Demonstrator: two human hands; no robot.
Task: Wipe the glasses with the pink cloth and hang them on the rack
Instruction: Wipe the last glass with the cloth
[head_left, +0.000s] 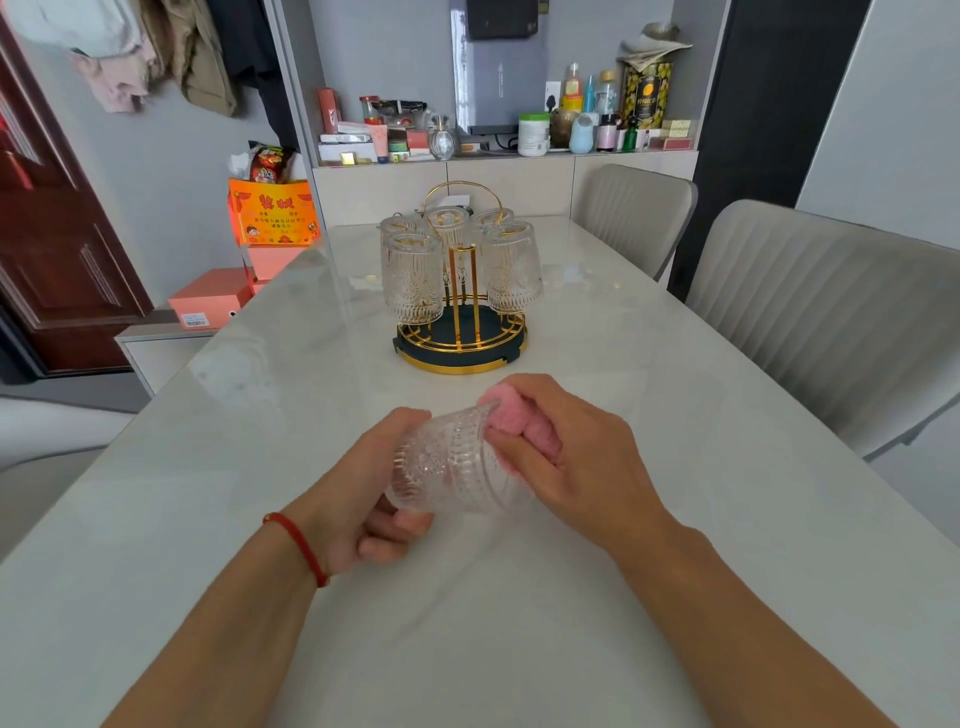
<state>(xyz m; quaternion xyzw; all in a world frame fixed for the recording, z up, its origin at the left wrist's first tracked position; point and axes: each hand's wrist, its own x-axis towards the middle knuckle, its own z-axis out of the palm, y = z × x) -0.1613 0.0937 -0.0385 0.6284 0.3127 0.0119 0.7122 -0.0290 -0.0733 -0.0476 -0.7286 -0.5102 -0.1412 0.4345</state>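
A clear ribbed glass (452, 462) lies tilted on its side above the table, its mouth turned to the right. My left hand (374, 499) grips its base end, fingers curled underneath. My right hand (561, 457) holds the bunched pink cloth (524, 421) and presses it into the mouth of the glass. Farther back on the table stands the gold rack (462, 332) with a dark round base. Several patterned glasses (413, 278) hang upside down on it.
The pale marble table (675, 519) stretches from me to the far wall. Two grey padded chairs (821, 312) stand along its right side. Orange boxes (218, 301) sit on a low unit at the left. A cluttered shelf (519, 130) runs behind the rack.
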